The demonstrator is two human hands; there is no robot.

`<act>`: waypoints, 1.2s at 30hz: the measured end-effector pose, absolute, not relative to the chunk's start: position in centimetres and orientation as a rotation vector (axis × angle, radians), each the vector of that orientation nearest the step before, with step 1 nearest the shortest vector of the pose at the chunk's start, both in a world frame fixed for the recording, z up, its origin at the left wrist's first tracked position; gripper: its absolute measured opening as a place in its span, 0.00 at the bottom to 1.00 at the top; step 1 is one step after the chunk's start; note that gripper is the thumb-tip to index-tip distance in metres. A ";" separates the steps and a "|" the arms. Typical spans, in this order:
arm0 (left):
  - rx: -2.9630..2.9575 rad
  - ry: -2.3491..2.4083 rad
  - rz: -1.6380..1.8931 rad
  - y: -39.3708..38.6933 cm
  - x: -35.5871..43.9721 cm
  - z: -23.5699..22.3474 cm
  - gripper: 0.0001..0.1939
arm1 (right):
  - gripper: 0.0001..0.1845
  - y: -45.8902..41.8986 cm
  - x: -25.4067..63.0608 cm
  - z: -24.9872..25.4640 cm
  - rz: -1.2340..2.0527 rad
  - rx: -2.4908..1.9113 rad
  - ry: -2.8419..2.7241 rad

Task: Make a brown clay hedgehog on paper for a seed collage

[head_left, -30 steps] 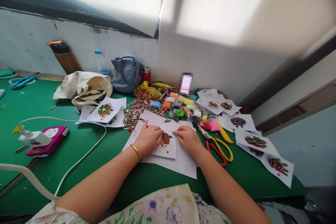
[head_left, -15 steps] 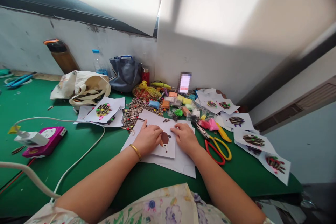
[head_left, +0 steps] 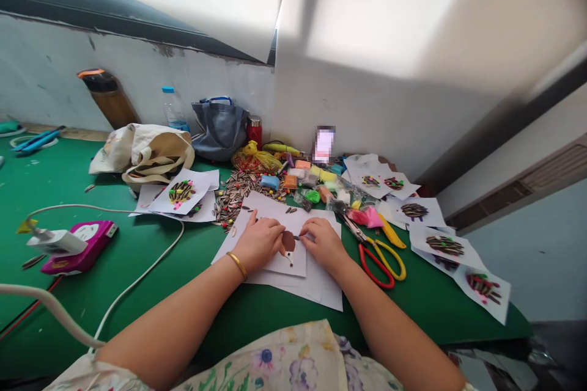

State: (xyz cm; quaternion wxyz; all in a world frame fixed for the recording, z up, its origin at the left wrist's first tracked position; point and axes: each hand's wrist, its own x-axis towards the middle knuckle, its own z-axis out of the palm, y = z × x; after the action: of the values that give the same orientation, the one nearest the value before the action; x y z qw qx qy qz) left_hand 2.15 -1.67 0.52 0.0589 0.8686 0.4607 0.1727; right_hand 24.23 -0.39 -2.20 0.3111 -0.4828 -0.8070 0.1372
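My left hand (head_left: 259, 243) lies on a white card (head_left: 293, 263), pressing it down beside a brown clay blob (head_left: 288, 242) with a small dark-and-white tail below it. My right hand (head_left: 323, 245) is at the blob's right side, its fingertips pinching a dark sunflower seed (head_left: 297, 237) against the clay edge. The card sits on larger white paper sheets (head_left: 321, 290). A few loose seeds lie on the sheet above the card. Just beyond my left fingers spreads a heap of striped sunflower seeds (head_left: 238, 195).
Finished seed-and-clay pictures (head_left: 182, 192) lie left and right on the green table (head_left: 137, 293). Red-and-yellow scissors (head_left: 378, 263) lie right of my right hand. Clay packets (head_left: 298, 178), bags, bottles, a pink power bank (head_left: 77, 248) and a white cable surround the work.
My right hand has moved slightly left, and its fingertips now meet the clay's right edge with a seed showing. My left hand stays in place, and the view has shifted only a little.
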 end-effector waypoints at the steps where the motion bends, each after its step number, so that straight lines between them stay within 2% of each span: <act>1: 2.630 1.396 0.523 -1.7 2.1 0.5 0.12 | 0.04 -0.9 24.1 -2.1 0.384 -1.267 -2.146; 7: 2.636 1.394 0.524 -1.7 2.1 0.6 0.12 | 0.04 -2.6 23.6 -1.7 0.465 -1.368 -2.195; 23: 2.633 1.382 0.515 -1.7 2.1 0.7 0.12 | 0.07 -3.0 23.1 -1.9 0.330 -1.281 -2.270; 33: 2.632 1.385 0.511 -1.8 2.1 1.0 0.13 | 0.16 -4.9 24.1 -1.9 0.251 -1.202 -2.270; 36: 2.626 1.382 0.522 -1.8 2.1 0.8 0.12 | 0.16 -5.1 24.5 -1.9 0.232 -1.187 -2.269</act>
State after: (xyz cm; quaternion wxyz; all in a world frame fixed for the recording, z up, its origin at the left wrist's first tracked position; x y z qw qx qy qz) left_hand 2.11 -1.79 0.84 0.0639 0.8697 0.4578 0.1730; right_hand 24.46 -5.14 -1.86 0.2815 -0.4430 -0.8468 0.0864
